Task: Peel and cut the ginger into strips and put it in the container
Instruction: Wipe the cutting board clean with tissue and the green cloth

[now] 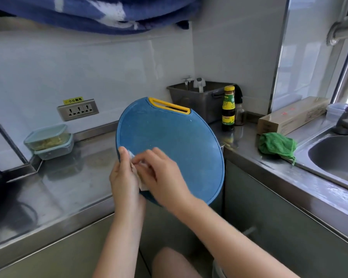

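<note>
A round blue cutting board with a yellow handle slot is held tilted up over the corner of the steel counter. My left hand grips its lower left edge, thumb across the front face. My right hand pinches a crumpled white tissue against the board beside the left thumb. No ginger lies on the board. Two lidded clear containers are stacked at the back left; the upper container holds yellowish strips and the lower container looks empty.
A grey metal bin, a sauce bottle and a small dark bottle stand behind the board. A long cardboard box, a green cloth and the sink are on the right. A wall socket sits at left.
</note>
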